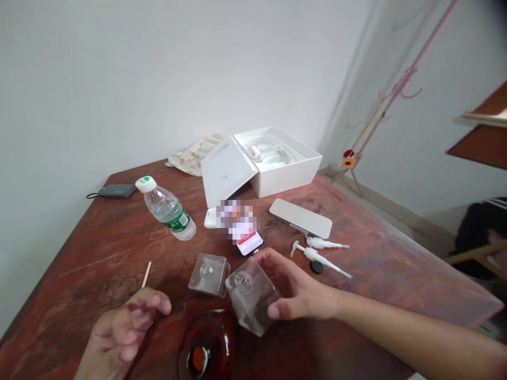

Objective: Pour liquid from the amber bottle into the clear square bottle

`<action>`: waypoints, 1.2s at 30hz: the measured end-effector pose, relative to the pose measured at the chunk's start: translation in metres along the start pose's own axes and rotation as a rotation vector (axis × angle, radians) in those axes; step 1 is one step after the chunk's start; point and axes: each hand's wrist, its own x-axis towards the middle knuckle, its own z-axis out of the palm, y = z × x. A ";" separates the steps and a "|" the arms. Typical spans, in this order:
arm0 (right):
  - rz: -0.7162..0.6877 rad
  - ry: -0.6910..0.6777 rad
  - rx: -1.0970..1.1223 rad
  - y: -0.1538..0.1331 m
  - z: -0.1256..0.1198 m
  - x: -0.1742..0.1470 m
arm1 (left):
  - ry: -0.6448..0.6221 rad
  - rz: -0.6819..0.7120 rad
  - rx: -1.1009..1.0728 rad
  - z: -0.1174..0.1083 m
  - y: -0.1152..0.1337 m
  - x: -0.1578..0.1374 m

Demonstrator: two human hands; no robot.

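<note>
A clear square plastic bottle, tilted with its open neck toward me, is gripped by my right hand, thumb on the near side and fingers behind. Directly left of it a second clear square bottle rests on the table. At the near edge of the view sits a dark amber rounded bottle with an open mouth, partly cut off. Left of that bottle, my left hand hovers with curled, parted fingers and nothing in them. A thin wooden stick lies partly hidden behind it.
On the brown table are a labelled water bottle, a phone, a white open box, a pale flat case, white pump heads, a black cap and a dark pouch.
</note>
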 end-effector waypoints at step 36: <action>-0.233 0.161 -0.576 0.014 -0.004 0.001 | -0.094 0.192 -0.221 0.035 0.026 -0.011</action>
